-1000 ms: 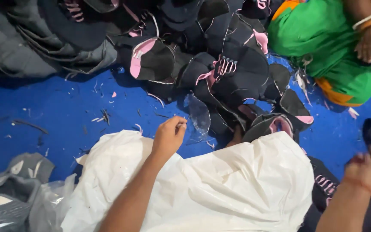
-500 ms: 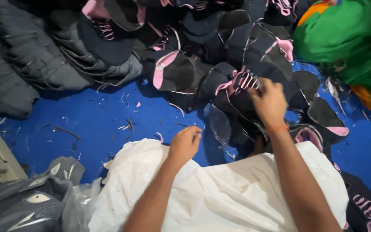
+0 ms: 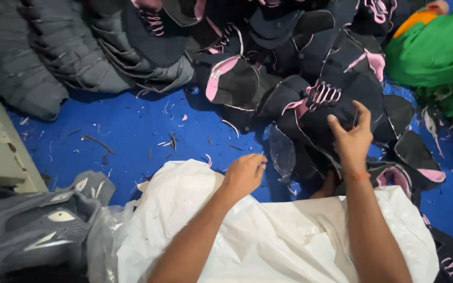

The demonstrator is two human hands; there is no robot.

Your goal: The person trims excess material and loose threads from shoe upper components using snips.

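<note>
My right hand (image 3: 351, 137) grips a black shoe upper with pink laces (image 3: 325, 102) at the edge of a pile of black-and-pink shoe uppers (image 3: 268, 57). My left hand (image 3: 245, 173) is loosely curled at the top edge of a white sheet (image 3: 268, 236) that lies over my lap, with a small clear plastic piece (image 3: 281, 153) just to its right. Whether it pinches anything is not clear.
Grey shoe uppers are stacked at the top left (image 3: 53, 57) and lower left (image 3: 32, 225). A blue floor (image 3: 132, 131) carries scattered thread scraps. A person in green clothing (image 3: 436, 57) sits at the top right. A pale wooden piece (image 3: 1, 157) is at the left.
My right hand has reached up from the lower right onto the pile and closed on a black-and-pink upper. The left hand has stayed at the sheet's edge.
</note>
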